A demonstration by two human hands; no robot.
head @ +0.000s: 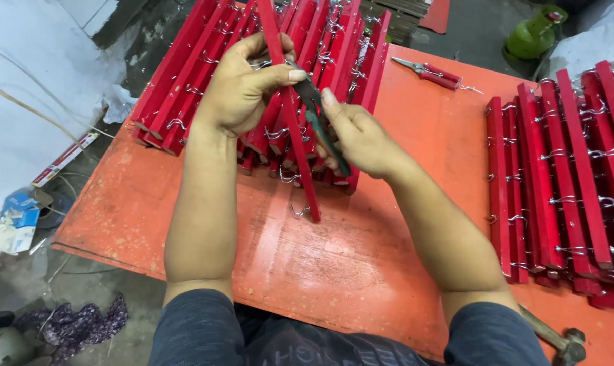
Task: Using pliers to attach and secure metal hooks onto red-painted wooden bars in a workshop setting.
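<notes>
Now two hands, one red stick, one pliers

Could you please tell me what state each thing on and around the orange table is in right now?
Red wooden strip: held upright in left hand.
Dark-handled pliers: gripped in right hand, against the strip.
Red-handled pliers: lying unused on orange table.
Hammer: lying at table edge.
Right stack of strips: lying flat.

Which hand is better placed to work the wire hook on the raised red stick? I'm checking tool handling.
Probably the right hand: it grips the pliers at the red stick, while the left hand holds it.
</notes>
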